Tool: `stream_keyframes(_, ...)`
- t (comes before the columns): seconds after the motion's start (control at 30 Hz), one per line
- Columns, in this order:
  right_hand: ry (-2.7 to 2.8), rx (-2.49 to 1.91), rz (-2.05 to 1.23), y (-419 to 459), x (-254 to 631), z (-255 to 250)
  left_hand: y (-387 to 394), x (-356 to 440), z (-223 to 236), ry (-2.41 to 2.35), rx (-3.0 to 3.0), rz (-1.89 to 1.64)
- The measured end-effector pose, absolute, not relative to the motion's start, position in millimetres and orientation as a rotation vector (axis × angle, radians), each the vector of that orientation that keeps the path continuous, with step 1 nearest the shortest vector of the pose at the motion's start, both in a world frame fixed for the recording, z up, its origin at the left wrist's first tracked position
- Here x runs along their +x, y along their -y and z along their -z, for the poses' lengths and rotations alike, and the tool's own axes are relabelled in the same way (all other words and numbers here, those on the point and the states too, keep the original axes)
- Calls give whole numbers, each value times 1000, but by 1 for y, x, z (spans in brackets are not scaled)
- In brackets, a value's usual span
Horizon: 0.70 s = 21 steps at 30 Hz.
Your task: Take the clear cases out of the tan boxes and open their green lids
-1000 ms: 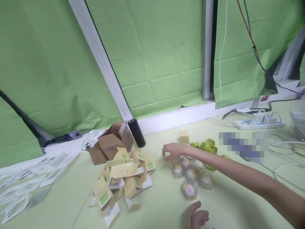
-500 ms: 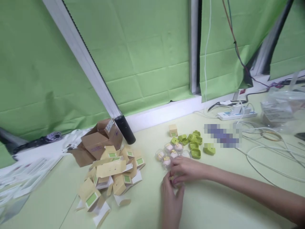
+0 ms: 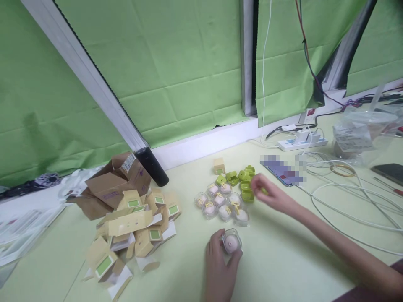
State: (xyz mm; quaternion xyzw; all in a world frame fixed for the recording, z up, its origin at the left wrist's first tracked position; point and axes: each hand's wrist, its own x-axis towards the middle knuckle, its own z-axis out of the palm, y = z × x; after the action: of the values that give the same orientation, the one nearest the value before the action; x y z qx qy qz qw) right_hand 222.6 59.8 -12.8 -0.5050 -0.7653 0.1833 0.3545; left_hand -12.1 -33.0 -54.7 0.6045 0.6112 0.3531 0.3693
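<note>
Head view: left hand grips one clear case between thumb and fingers, near the case cluster; right hand, fingers curled, is beside the green trays, its grip unclear

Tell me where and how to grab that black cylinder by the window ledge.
I'd wrap a hand around the upper half of the black cylinder, coming from its right. Its round body looks narrow enough to encircle, and no handle shows. The opened brown carton crowds its left side, while bare tabletop lies to its right.
</note>
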Motion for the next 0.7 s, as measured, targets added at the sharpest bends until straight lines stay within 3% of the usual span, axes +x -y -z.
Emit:
stream_keyframes(0.27,1902,-1636,-385,-65,279,24,27,18,40,-1546,1615,-1083)
stream_keyframes(0.53,2196,-850,-1013,-30,195,-22,1,18,-3,-722,711,-1095)
stream_keyframes(0.7,1488,-1119,-1108,-37,183,0,-2,6,7,-868,565,-1288)
